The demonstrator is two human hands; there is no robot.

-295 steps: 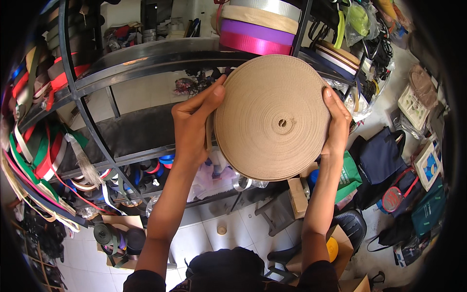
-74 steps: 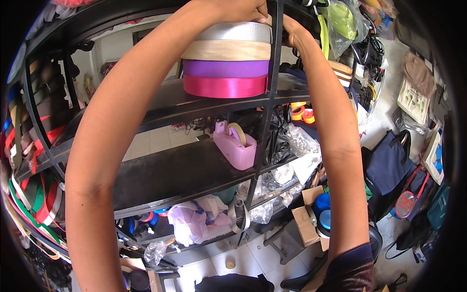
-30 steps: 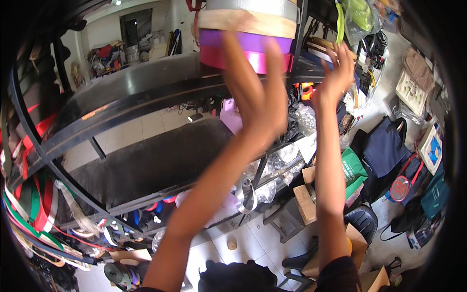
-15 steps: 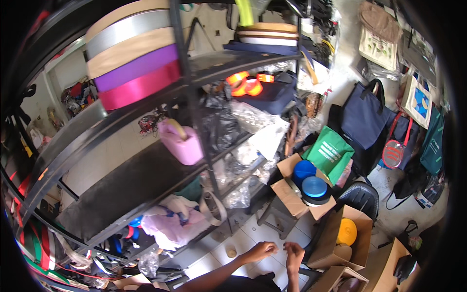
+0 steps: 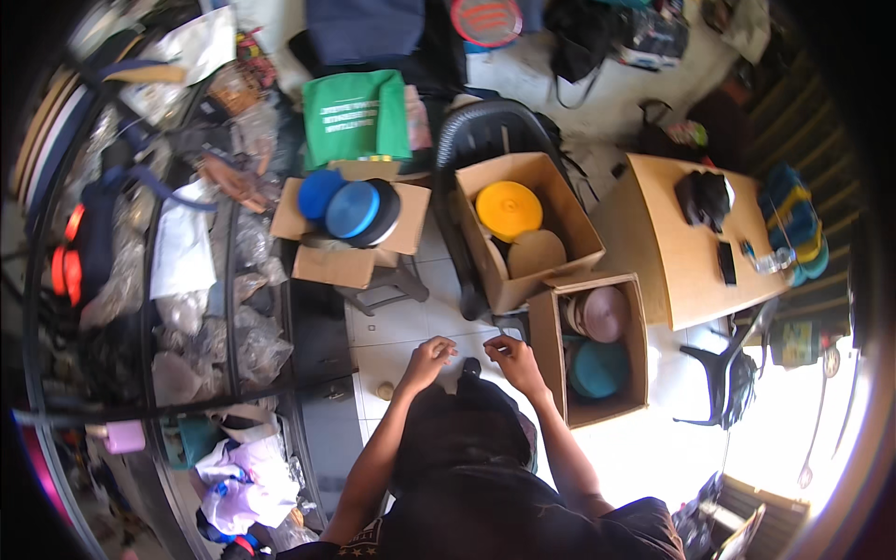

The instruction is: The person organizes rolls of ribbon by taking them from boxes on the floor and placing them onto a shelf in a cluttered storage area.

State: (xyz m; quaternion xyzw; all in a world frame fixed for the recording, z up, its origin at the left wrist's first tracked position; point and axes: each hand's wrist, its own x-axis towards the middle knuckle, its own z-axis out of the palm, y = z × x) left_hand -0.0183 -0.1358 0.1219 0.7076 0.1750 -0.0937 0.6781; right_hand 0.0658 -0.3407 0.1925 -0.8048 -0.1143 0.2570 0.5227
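My left hand (image 5: 431, 362) hovers over the white tiled floor, its fingers loosely curled and slightly apart. Level with it on the right, my right hand (image 5: 512, 360) is bent the same way, and nothing shows in its fingers. The hands do not touch each other. Closest to my right hand is an open carton (image 5: 642, 359) with a teal roll (image 5: 598, 369) and a dusty pink roll (image 5: 602, 314). Beyond it, another carton (image 5: 579, 219) contains a yellow roll (image 5: 509, 211). Ahead of my left hand, blue rolls (image 5: 353, 209) fill a carton (image 5: 333, 267) on a grey stool (image 5: 387, 287).
Metal shelving (image 5: 149, 280) with plastic-wrapped goods runs along the left. A black chair (image 5: 493, 126) stands behind the yellow roll's carton, with a green bag (image 5: 356, 117) to its left. A wooden table (image 5: 686, 238) and a dark chair (image 5: 717, 373) are at the right.
My view has swung right, from the shelf with ribbon rolls toward the cartons and table. Both hands remain raised in front of me, now nearer the middle of the picture.
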